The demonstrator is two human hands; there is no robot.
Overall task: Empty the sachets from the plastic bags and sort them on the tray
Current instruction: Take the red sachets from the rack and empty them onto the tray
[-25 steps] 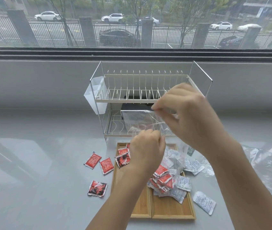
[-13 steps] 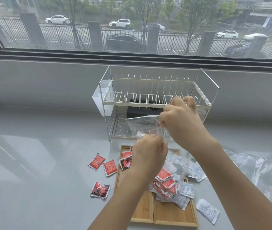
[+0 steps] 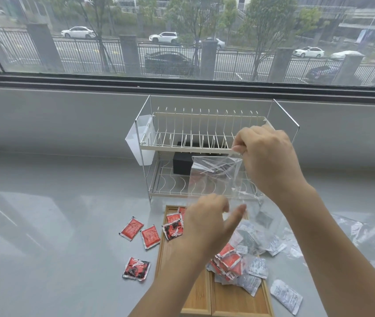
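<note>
Right hand [image 3: 266,161] is pinching an apparently empty plastic bag [image 3: 216,177]; left hand [image 3: 207,227] is hanging loosely open. Sachets [image 3: 230,261] are lying unsorted across tray [image 3: 204,300] and desk [image 3: 67,236].

Wide window [image 3: 182,37] (street outside), grey counter [image 3: 56,213]

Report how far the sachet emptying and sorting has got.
Done: red and white sachets lie dumped in a mixed pile on the wooden tray, and another emptied-looking bag lies at right.
In hand: the right hand pinches the clear bag up by a corner; the left hand is open below it.
Left: sorting, plus gathering stray red sachets and a white sachet off the tray.
</note>
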